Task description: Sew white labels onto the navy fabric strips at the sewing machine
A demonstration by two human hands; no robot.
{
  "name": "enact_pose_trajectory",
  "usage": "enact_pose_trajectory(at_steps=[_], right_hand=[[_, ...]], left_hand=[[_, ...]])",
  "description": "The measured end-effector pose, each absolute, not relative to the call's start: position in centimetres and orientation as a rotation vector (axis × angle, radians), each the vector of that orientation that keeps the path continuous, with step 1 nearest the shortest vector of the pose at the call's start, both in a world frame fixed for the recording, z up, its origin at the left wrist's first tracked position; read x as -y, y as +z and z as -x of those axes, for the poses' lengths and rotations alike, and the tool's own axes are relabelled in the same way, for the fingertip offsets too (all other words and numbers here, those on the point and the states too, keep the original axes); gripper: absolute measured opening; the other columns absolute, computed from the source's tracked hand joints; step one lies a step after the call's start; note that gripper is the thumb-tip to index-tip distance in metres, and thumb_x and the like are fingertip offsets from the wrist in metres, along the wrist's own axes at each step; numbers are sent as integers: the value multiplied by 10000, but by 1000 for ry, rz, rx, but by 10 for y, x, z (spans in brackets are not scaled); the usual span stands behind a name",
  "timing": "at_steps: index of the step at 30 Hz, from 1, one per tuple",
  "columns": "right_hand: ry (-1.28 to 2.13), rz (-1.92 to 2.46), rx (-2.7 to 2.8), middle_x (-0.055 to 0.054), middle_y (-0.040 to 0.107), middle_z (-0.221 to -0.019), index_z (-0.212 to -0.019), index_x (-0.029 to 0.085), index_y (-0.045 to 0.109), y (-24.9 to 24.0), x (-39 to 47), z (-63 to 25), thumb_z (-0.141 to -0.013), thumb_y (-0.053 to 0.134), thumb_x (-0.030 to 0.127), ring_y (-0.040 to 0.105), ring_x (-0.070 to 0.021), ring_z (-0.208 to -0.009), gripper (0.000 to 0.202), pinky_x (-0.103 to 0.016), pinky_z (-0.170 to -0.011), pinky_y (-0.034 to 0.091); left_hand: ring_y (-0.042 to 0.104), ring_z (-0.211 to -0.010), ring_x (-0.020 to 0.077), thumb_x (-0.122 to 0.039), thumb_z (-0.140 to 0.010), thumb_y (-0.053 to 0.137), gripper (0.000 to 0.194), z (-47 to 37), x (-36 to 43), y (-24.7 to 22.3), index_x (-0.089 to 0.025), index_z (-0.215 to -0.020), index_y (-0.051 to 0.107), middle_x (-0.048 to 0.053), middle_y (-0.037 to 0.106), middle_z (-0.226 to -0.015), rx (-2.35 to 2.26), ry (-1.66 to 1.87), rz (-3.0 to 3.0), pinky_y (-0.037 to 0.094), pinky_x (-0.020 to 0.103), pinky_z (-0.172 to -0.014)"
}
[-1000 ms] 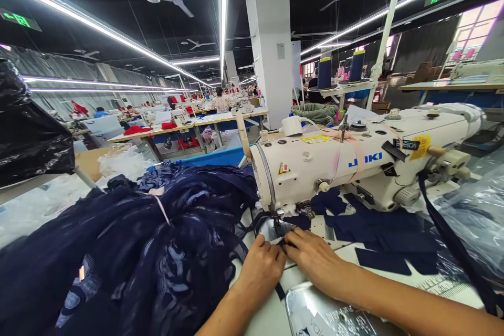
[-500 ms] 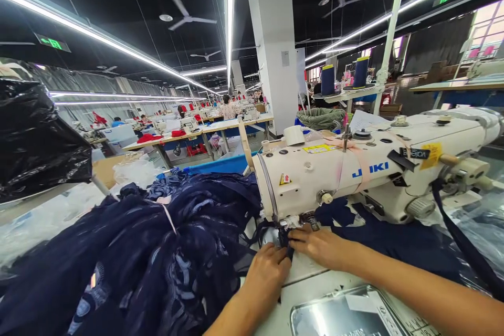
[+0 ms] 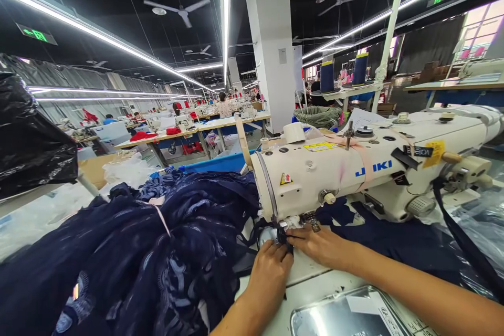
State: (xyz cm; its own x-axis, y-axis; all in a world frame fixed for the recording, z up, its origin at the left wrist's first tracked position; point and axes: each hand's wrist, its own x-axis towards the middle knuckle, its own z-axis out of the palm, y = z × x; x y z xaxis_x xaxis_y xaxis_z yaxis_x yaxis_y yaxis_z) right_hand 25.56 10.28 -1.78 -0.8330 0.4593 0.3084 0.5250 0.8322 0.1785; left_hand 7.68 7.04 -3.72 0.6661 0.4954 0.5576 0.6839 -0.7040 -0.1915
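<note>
A white sewing machine (image 3: 299,178) stands before me, its needle area at the lower left end of the arm. Just left of and below the needle, my left hand (image 3: 271,268) has its fingers curled down on a narrow piece of dark navy fabric (image 3: 290,250). My right hand (image 3: 315,244) reaches in from the right, fingertips pressed together on the same fabric beside the presser foot. The fingertips of both hands nearly meet there, and the needle itself is hard to make out. A large heap of navy patterned garments (image 3: 129,257) lies at the left.
A metal cover plate (image 3: 342,317) with a label sits in the machine bed near me. More navy cloth (image 3: 394,247) and clear plastic (image 3: 480,220) lie at the right. Black plastic (image 3: 35,136) hangs at the left. Blue thread cones (image 3: 326,77) stand behind the machine.
My head view has shifted slightly. Both hands stay by the needle with the fabric; my left hand is a little lower and its fingers remain curled.
</note>
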Motion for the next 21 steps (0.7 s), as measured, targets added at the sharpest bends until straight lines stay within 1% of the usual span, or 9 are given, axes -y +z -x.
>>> enact_pose_trajectory(at_steps=[4,11,18,21], right_hand=[[-359,753,2745,-126,609,-1094,-1053,107,593,-22,-105,-257,-797,403,-1,576,-206,-958,337,-330,-842,451],[-340,773,2727,-139,617,-1073,-1059,102,589,-23,-107,-255,-804,382,-5,556,-206,-1001,345,-342,-864,435],[-322,818,2762,-138,616,-1069,-1090,104,574,-22,-109,-254,-786,404,-6,567,-232,-966,365,-367,-824,452],[-328,842,2752,-143,623,-1048,-1088,111,578,-21,-110,-254,-799,392,5,568,-245,-961,360,-382,-806,458]], left_hand=[[587,-660,155,3,-752,437,204,-81,-70,-38,-154,-671,539,47,640,-709,965,-627,2476,484,287,-708],[598,-667,161,22,-723,452,194,-85,-74,-42,-142,-695,552,51,644,-714,1019,-589,2444,473,298,-722],[583,-614,158,33,-697,470,199,-89,-74,-41,-148,-643,531,31,631,-666,1039,-611,2384,441,287,-624],[584,-610,157,37,-707,455,217,-90,-75,-40,-154,-631,524,20,629,-660,1050,-627,2351,427,294,-626]])
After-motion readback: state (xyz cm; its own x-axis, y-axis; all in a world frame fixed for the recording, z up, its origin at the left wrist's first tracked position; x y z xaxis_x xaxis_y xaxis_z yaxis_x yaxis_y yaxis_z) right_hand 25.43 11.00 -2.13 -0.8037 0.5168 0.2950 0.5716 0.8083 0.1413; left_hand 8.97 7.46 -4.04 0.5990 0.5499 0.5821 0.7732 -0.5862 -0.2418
